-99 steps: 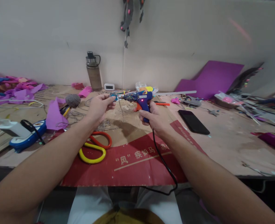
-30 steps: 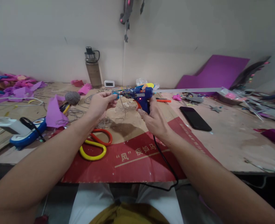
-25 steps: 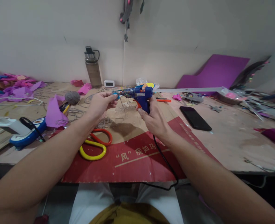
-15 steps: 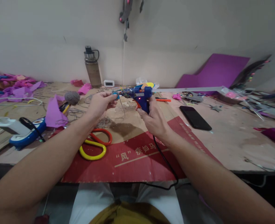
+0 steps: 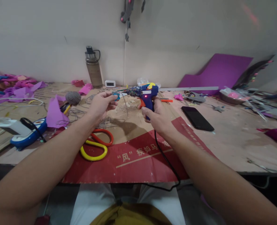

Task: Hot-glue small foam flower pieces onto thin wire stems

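Observation:
My right hand (image 5: 157,114) is wrapped round the grip of a blue hot glue gun (image 5: 149,95) with an orange trigger and a lit red light. Its nozzle end points left and is crusted with something multicoloured. Between the thumb and fingers of my left hand (image 5: 104,103) is a small blue piece (image 5: 116,95), pinched just left of the nozzle. A thin grey strand (image 5: 126,107) hangs down between piece and gun. Below my left hand lie scissors (image 5: 100,140) with one red and one yellow handle loop.
A red printed cardboard sheet (image 5: 133,168) covers the table's front. Grey yarn (image 5: 73,97), purple scraps (image 5: 56,112) and a blue power strip (image 5: 31,136) lie left. A bottle (image 5: 94,70) and small clock (image 5: 110,83) stand behind. A black phone (image 5: 197,118) lies right; the gun's cord (image 5: 165,156) trails forward.
The glue gun has moved right with my right hand, so its nozzle is now apart from the blue piece. My left hand has barely moved.

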Tool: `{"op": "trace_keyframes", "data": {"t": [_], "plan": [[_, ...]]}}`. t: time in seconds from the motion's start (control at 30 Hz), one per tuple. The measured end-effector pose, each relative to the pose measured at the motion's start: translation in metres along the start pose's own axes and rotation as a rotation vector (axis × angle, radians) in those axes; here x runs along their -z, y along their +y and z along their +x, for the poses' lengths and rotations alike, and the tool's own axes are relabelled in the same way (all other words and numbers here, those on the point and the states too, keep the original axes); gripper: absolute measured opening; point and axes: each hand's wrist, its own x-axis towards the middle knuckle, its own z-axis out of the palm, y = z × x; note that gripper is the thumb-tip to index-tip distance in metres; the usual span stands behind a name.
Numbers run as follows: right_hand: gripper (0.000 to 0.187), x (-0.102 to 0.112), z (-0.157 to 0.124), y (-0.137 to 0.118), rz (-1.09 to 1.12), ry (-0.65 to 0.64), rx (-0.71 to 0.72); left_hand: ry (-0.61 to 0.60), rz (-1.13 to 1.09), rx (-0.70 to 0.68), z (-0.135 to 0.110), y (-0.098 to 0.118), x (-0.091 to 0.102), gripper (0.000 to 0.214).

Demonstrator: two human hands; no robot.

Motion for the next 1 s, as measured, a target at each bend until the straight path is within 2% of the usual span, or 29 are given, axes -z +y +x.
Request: {"op": "trace_keyframes", "data": {"t": [0.1, 0.2, 0.3, 0.4, 0.47, 0.5, 0.57, 0.6, 0.67, 0.73, 0.77, 0.87, 0.93, 1.0], "plan": [[0.025, 0.003, 0.004, -0.003, 0.217, 0.004, -0.256, -0.004, 0.059, -0.005, 0.0, -0.001, 0.001, 0.019], [0.023, 0.007, 0.01, 0.0, 0.28, 0.035, -0.378, 0.01, 0.134, -0.04, -0.002, -0.001, 0.001, 0.017], [0.019, 0.012, 0.018, 0.01, 0.156, 0.022, -0.5, 0.024, 0.202, -0.1, -0.003, 0.0, 0.0, 0.014], [0.011, 0.02, 0.025, 0.019, -0.163, -0.084, -0.588, 0.021, 0.208, -0.147, -0.004, 0.001, -0.002, 0.014], [0.012, 0.028, 0.027, 0.023, -0.481, -0.142, -0.525, 0.001, 0.194, -0.167, -0.005, 0.001, -0.003, 0.014], [0.016, 0.031, 0.027, 0.023, -0.634, -0.13, -0.45, -0.014, 0.186, -0.174, -0.005, 0.001, -0.003, 0.014], [0.018, 0.034, 0.025, 0.018, -0.833, -0.011, -0.254, -0.046, 0.171, -0.193, -0.005, 0.001, -0.004, 0.013], [0.016, 0.034, 0.024, 0.014, -0.85, 0.06, -0.153, -0.06, 0.164, -0.201, -0.006, 0.0, -0.005, 0.013], [0.006, 0.025, 0.022, 0.004, -0.744, 0.148, 0.02, -0.075, 0.16, -0.205, -0.006, 0.0, -0.006, 0.012], [0.01, 0.007, 0.022, -0.006, -0.501, 0.11, 0.145, -0.082, 0.167, -0.199, -0.008, 0.0, -0.007, 0.01], [0.016, -0.004, 0.024, -0.01, -0.367, 0.065, 0.161, -0.087, 0.166, -0.196, -0.008, 0.0, -0.007, 0.01], [0.03, -0.035, 0.032, -0.012, -0.05, -0.046, 0.092, -0.114, 0.158, -0.199, -0.011, 0.002, -0.007, 0.014], [0.031, -0.048, 0.038, -0.008, 0.039, -0.097, 0.031, -0.125, 0.161, -0.198, -0.012, 0.004, -0.008, 0.013], [0.031, -0.054, 0.041, -0.003, 0.043, -0.081, 0.01, -0.12, 0.16, -0.181, -0.013, 0.005, -0.009, 0.013]]}}
